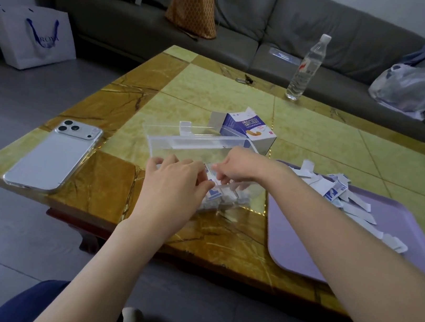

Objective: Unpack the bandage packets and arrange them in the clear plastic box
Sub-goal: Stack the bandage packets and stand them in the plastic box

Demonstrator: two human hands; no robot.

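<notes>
My left hand (175,180) and right hand (238,167) meet over the clear plastic box (181,143), which stands near the front edge of the green-and-brown marble table (216,92) with its lid tipped open towards the far side. Between them I hold one white-and-blue bandage packet (208,170): my right fingers are bent and pinch its right end, and my left fingers curl over its left end with the thumb tucked below. It sits just above the row of packets (218,197) already standing in the box.

To my right, a loose pile of packets (338,196) lies on the lilac plastic tray (303,243). The opened blue-and-white cardboard carton (249,127) lies on its side just behind the box. A white smartphone in a clear case (52,156) lies face down to my left, and a clear water bottle (306,67) stands at the table's far edge.
</notes>
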